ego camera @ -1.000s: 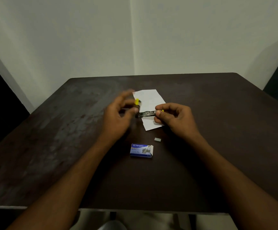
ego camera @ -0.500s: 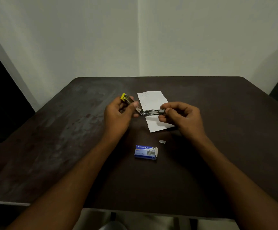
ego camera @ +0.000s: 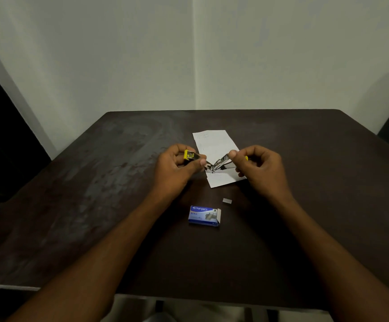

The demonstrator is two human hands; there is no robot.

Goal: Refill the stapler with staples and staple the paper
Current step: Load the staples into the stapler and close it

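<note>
A small metal stapler with yellow ends (ego camera: 215,163) is held swung open in a V above the white paper (ego camera: 214,145). My left hand (ego camera: 177,167) pinches its yellow-tipped top arm. My right hand (ego camera: 260,169) pinches the other arm, whose yellow end peeks out beside the thumb. The hinge hangs lowest, just over the paper. A blue staple box (ego camera: 204,216) lies closer to me on the table, with one flap open at its right end. A short strip of staples (ego camera: 227,201) lies loose between the box and the paper.
The dark brown table (ego camera: 95,205) stands against a pale wall corner. Its near edge runs across the bottom of the view. Dark shapes flank the table at far left and far right.
The stapler has gone from nearly flat to a folded V, with both hands' ends raised and brought closer together. The box, strip and paper have stayed in place.
</note>
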